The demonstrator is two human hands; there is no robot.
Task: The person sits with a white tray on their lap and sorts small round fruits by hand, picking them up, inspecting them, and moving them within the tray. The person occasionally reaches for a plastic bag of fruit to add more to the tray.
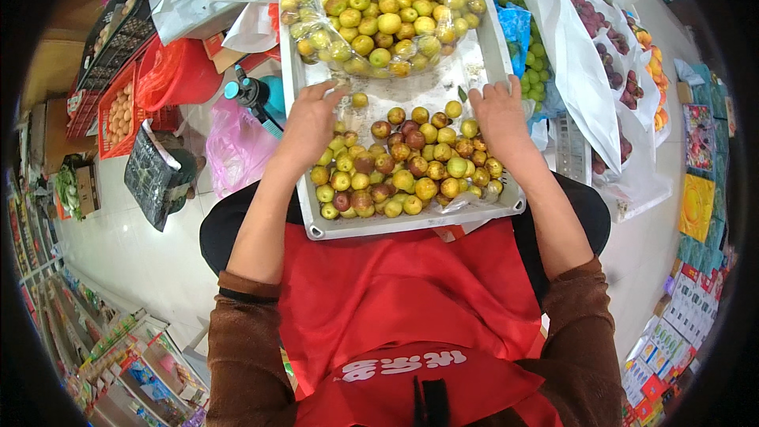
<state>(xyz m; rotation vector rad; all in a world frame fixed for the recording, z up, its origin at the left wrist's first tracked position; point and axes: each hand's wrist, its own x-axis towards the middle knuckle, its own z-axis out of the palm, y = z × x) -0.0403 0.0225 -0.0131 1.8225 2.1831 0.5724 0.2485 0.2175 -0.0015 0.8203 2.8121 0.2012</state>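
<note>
A light grey plastic crate (409, 226) lies in front of me, its near edge above my red apron. Loose green and reddish-brown jujubes (403, 179) fill its near half, some clear plastic film among them. More jujubes (388, 24) sit in a clear plastic bag at the far end. My left hand (311, 124) is at the crate's left side, fingers bent near the rim. My right hand (501, 118) rests by the right side, near a small green leaf (462, 93). Whether either hand grips the rim or film cannot be told.
Left of the crate are a spray bottle (255, 95), a pink plastic bag (237, 142), a red bucket (190, 74) and a basket of eggs (120, 118). At the right, green grapes (535, 65) stand close by, beyond them red grapes (631, 86) in white paper.
</note>
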